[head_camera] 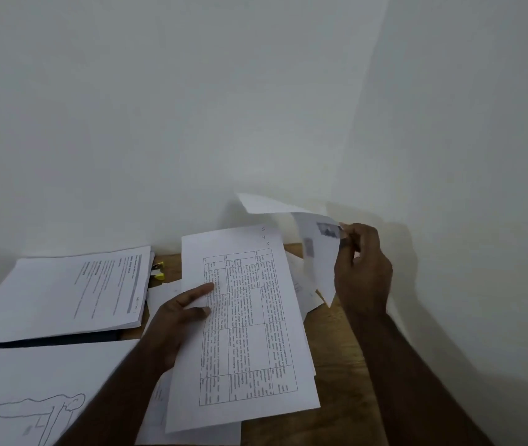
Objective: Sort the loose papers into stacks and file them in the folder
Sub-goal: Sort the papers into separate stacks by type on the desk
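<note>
My left hand [179, 313] holds a sheaf of printed sheets with a ruled table [249, 323] above the desk, thumb laid across the top page. My right hand [360, 272] pinches the corner of a single sheet [317, 252], which curls up toward the wall and shows a small dark picture. At the left lies a thick stack of printed pages [63, 291] on a dark folder [63, 339], of which only an edge shows. In front of it sits a sheet with a line drawing [31, 397]. More loose papers [304, 291] lie under the lifted ones.
The wooden desk [336, 365] stands in a corner between two white walls [224, 107]. A small yellow object [159, 271] lies at the back beside the thick stack. Bare wood shows at the right front.
</note>
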